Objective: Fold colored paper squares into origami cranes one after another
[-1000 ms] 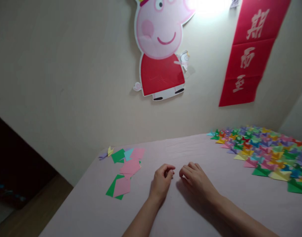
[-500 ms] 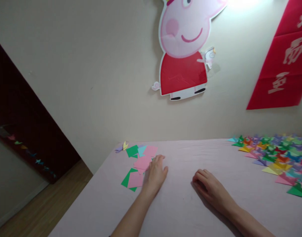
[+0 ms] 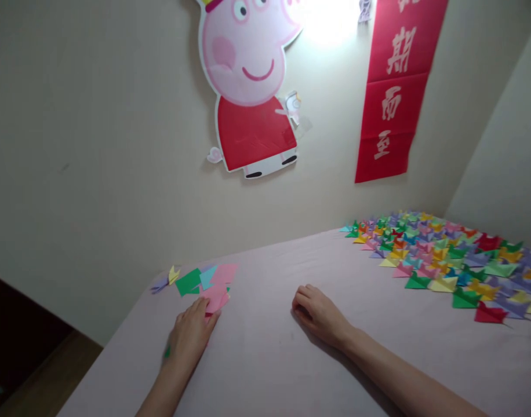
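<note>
My left hand lies over the left-hand pile of paper with its fingers stretched and thumb apart. Its fingertips touch a pink paper sheet, and the palm hides other sheets beneath, with a scrap of green showing by the wrist. Beyond the fingers are a green sheet, a light blue sheet and another pink sheet. My right hand rests on its side on the pink-covered table, fingers loosely curled in, with nothing visible in them.
Many folded paper cranes in mixed colours stand in rows at the right. A yellow folded paper and a purple one sit at the far left corner. A cartoon pig cutout and a red banner hang on the wall.
The view has turned to the right. My left hand has moved from the right side of the paper pile onto its nearer sheets. My right hand stays curled on the table.
</note>
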The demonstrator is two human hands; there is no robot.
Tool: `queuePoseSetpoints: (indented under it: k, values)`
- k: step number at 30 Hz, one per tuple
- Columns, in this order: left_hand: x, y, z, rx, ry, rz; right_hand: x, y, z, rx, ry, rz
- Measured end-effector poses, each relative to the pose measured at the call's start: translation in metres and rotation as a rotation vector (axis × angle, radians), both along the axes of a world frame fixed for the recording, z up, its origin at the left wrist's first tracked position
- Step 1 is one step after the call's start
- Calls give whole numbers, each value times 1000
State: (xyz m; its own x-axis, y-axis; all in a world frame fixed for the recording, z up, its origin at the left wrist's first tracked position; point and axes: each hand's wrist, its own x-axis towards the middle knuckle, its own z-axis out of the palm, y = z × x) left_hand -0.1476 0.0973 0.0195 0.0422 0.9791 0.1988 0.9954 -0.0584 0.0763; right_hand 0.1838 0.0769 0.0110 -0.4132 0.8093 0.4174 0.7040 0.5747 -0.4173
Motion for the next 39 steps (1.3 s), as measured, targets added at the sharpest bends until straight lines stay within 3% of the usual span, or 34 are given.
queuePoseSetpoints:
  k: [12, 15, 19, 22, 24, 27, 33, 39]
  values:
    - [14, 1, 16, 118, -76, -88, 1, -3, 4, -4, 59, 20]
    - [44, -5, 12, 127, -125, -183, 2, -5, 3, -4, 134, 2]
    - [107, -21, 1, 104, -179, -415, 6, -5, 0, 58, 213, 27]
    - [142, -32, -4, 89, -223, -507, 11, -4, -3, 62, 146, 64]
    - [153, -36, -6, 80, -305, -552, 14, -4, -5, 28, 77, 81]
    - [155, -43, -8, 69, -339, -563, 19, -6, -6, -37, 38, 125]
    - [147, -67, -12, 56, -169, -514, 25, -2, -6, -195, 61, 170]
    - [145, -74, -40, 243, -82, -538, 38, 23, 7, -347, 111, 238]
